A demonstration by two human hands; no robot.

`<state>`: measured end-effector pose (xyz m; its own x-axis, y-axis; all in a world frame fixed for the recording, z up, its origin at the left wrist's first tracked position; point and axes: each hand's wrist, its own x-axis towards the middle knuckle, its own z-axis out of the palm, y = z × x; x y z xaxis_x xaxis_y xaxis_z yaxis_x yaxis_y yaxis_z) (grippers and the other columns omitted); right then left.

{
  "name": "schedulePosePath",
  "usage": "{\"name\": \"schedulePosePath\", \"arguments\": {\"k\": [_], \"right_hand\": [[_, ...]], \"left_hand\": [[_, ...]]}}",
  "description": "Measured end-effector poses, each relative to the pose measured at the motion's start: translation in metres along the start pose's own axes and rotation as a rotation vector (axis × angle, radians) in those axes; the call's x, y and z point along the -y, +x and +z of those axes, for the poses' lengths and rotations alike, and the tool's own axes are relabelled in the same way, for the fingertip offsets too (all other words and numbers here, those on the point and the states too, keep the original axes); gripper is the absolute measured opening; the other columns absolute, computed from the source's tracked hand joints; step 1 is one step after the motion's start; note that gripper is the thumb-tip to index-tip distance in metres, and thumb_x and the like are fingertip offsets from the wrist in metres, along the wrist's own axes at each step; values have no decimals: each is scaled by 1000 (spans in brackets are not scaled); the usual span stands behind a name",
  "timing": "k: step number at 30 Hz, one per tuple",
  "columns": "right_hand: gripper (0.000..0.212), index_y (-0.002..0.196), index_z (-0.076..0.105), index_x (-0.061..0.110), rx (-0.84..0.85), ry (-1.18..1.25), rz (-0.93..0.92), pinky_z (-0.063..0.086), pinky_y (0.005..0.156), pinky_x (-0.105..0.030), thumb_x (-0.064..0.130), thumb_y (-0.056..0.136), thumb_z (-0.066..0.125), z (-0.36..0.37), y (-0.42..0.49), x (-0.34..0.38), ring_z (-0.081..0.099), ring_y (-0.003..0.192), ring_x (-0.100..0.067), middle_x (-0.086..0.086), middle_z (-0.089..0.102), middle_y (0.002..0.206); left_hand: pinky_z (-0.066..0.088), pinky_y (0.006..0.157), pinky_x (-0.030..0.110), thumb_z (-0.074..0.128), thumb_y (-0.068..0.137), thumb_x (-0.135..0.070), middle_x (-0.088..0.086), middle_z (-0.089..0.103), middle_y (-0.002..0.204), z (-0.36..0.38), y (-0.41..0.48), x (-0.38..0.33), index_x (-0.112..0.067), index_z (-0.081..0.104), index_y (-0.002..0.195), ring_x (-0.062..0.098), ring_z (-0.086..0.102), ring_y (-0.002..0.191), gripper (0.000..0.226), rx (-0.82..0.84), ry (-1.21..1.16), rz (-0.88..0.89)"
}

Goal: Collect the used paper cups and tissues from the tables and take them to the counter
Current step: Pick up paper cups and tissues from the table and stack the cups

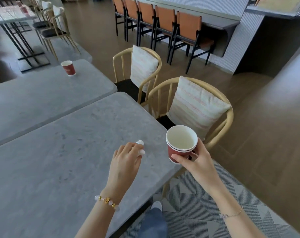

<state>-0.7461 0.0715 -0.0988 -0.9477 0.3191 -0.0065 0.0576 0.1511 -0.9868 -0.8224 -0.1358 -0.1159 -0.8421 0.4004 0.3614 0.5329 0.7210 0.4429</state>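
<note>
My right hand (195, 162) grips two nested red paper cups (180, 143) with white insides, held just past the right edge of the near grey table (60, 160). My left hand (125, 160) is over that table and pinches a crumpled white tissue (141, 148) between its fingertips; most of the tissue is hidden by the fingers. Another red paper cup (68, 67) stands upright on the far grey table (42, 97), toward its back edge.
Two yellow-framed chairs with striped cushions (197, 103) (142, 66) stand along the tables' right side. A row of orange-backed stools (164, 23) lines a dark counter (219, 24) at the back. A patterned grey rug (205, 203) covers the floor below my right arm.
</note>
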Motion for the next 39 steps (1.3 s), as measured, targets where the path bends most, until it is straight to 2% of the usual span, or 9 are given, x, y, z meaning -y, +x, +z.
{"name": "schedulePosePath", "arguments": {"k": [6, 12, 18, 21, 26, 28, 31, 35, 39], "right_hand": [[61, 114, 52, 42, 15, -27, 33, 47, 85, -9, 19, 67, 84, 9, 65, -6, 57, 106, 6, 29, 61, 110], [62, 115, 52, 43, 65, -45, 88, 47, 85, -11, 21, 66, 84, 26, 108, -14, 57, 107, 5, 26, 62, 111], [61, 110, 53, 42, 131, -64, 104, 44, 79, -3, 12, 67, 84, 42, 133, -20, 58, 101, 10, 33, 62, 105], [61, 112, 53, 38, 148, -65, 109, 43, 80, -4, 11, 67, 83, 42, 141, -22, 59, 102, 9, 30, 63, 106], [60, 113, 53, 35, 192, -64, 125, 45, 84, -9, 9, 68, 82, 38, 150, -24, 59, 103, 6, 19, 64, 110], [59, 112, 54, 36, 204, -58, 138, 46, 87, -12, 11, 67, 83, 37, 153, -24, 60, 104, 3, 17, 64, 111], [60, 113, 54, 36, 224, -48, 147, 47, 88, -12, 11, 67, 83, 36, 157, -25, 60, 104, 3, 16, 64, 112], [61, 115, 54, 34, 231, -36, 148, 46, 87, -10, 9, 67, 83, 36, 158, -29, 60, 104, 3, 16, 64, 112], [63, 118, 53, 32, 242, -29, 140, 45, 86, -8, 9, 67, 83, 38, 159, -30, 60, 104, 4, 17, 64, 113]], "left_hand": [[41, 64, 29, 74, 72, -2, -4, 64, 90, 38, 36, 41, -16, 65, 91, 22, 56, 69, 24, 90, -9, -95], [44, 68, 33, 69, 76, -5, -1, 63, 92, 70, 40, 82, -15, 65, 97, 26, 57, 79, 24, 211, -40, -273], [37, 66, 27, 69, 78, -10, -2, 63, 91, 97, 38, 90, -14, 64, 102, 24, 57, 80, 24, 255, -122, -369], [35, 64, 25, 69, 77, -10, -4, 63, 94, 105, 39, 88, -15, 63, 99, 22, 58, 79, 24, 251, -152, -379], [46, 54, 31, 68, 77, -21, -11, 51, 110, 109, 35, 86, -24, 53, 109, 18, 59, 78, 35, 267, -173, -482], [46, 58, 30, 71, 72, -21, -6, 47, 114, 109, 35, 87, -24, 50, 116, 19, 56, 85, 50, 287, -150, -477], [44, 78, 32, 78, 63, -23, 1, 44, 125, 108, 38, 92, -21, 47, 128, 24, 49, 100, 72, 327, -73, -444], [39, 94, 35, 75, 71, -32, 0, 40, 140, 107, 45, 97, -23, 44, 134, 23, 42, 120, 71, 395, 1, -296], [39, 94, 35, 69, 79, -36, -1, 39, 143, 112, 53, 94, -25, 42, 137, 22, 41, 124, 64, 476, 103, -173]]}}
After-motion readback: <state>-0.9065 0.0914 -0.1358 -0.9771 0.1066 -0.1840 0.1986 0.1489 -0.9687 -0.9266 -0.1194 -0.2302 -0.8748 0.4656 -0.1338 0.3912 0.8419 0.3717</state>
